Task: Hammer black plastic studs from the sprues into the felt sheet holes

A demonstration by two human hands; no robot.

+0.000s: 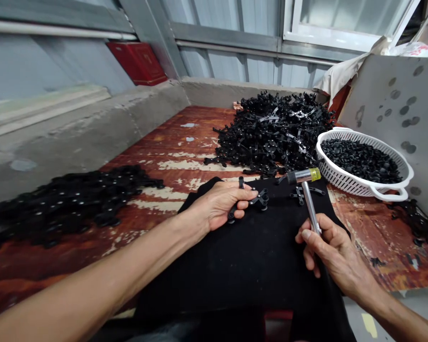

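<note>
We have open space over the smooth black cloth (257, 266) between our two hands. Beyond it, the tall heap of black plastic parts (278, 128) blocks the far side; the white slotted plastic basket (364, 183) hems in the far right, below the grey spotted panel (395, 99).

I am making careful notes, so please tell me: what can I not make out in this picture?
All in the head view:
- Black part: its middle, hidden by the left hand.
- Hammer: the gripped stretch, hidden by the right hand.
- Basket: its bottom, under small pieces.
- Left pile: blurred, cut off by the left edge.
- Red item: cut off by the bottom edge.
</note>
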